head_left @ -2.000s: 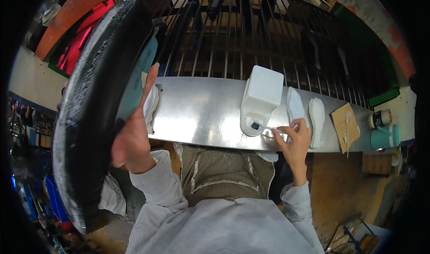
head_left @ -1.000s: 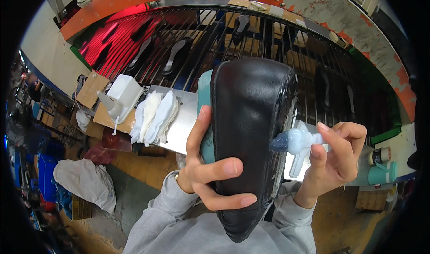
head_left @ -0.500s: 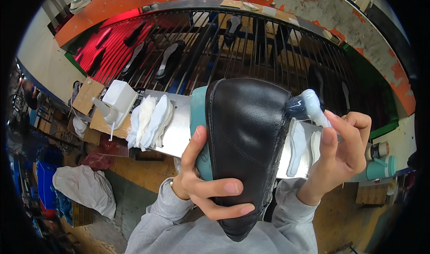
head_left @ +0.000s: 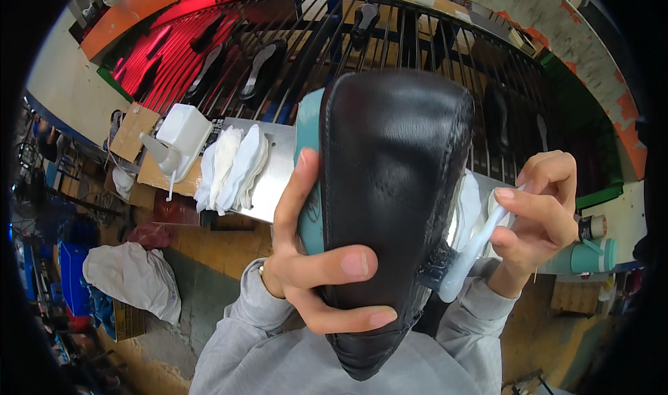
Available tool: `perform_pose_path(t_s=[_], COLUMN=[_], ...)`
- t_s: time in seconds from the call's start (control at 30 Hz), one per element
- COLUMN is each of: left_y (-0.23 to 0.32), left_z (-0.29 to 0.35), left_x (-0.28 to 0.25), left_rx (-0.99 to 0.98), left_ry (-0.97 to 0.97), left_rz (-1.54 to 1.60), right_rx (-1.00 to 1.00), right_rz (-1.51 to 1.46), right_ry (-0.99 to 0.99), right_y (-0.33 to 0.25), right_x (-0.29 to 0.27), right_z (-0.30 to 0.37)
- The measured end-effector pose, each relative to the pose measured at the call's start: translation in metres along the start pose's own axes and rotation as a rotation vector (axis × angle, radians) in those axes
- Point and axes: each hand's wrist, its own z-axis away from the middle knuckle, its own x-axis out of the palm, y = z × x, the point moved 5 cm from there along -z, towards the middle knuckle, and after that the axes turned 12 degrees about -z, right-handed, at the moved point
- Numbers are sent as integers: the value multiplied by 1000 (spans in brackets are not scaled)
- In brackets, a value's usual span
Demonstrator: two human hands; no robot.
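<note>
My left hand (head_left: 296,266) is wrapped round a black leather shoe upper (head_left: 393,179) stretched on a teal shoe last (head_left: 309,210). The broad heel end points away from me and the pointed toe lies near my chest. Between thumb and fingers, my right hand (head_left: 536,214) pinches the pale handle of a small brush (head_left: 470,259). Dark bristles touch the right-hand edge of the shoe, closer to the toe than to the heel. Whatever is on the bristles cannot be made out.
Behind the shoe runs a rack of dark bars (head_left: 313,47) carrying several black shoes, lit red at left. Pale shoe-shaped pads (head_left: 243,169) lie on a metal plate beside a white nozzled container (head_left: 182,141). A teal cup (head_left: 591,256) stands at right; a white sack (head_left: 132,280) lies lower left.
The brush has travelled down the shoe's right edge, from near the heel end toward the toe, and its handle now tilts upward. The shoe's broad end sits higher in view.
</note>
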Motion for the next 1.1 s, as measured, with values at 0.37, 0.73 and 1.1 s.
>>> perform_pose_path(t_s=[0.37, 0.73, 1.1], left_y=[-2, -6, -4], left_z=[-14, -7, -17], left_x=[4, 5, 12], left_rx=[84, 288, 140], left_ry=[-11, -134, -149], left_rz=[-8, -16, 162], right_rx=[29, -43, -58], right_rz=[-44, 67, -74], right_ry=[-43, 14, -104], right_y=[5, 6, 6], right_x=[-5, -21, -10], right_z=[8, -8, 5])
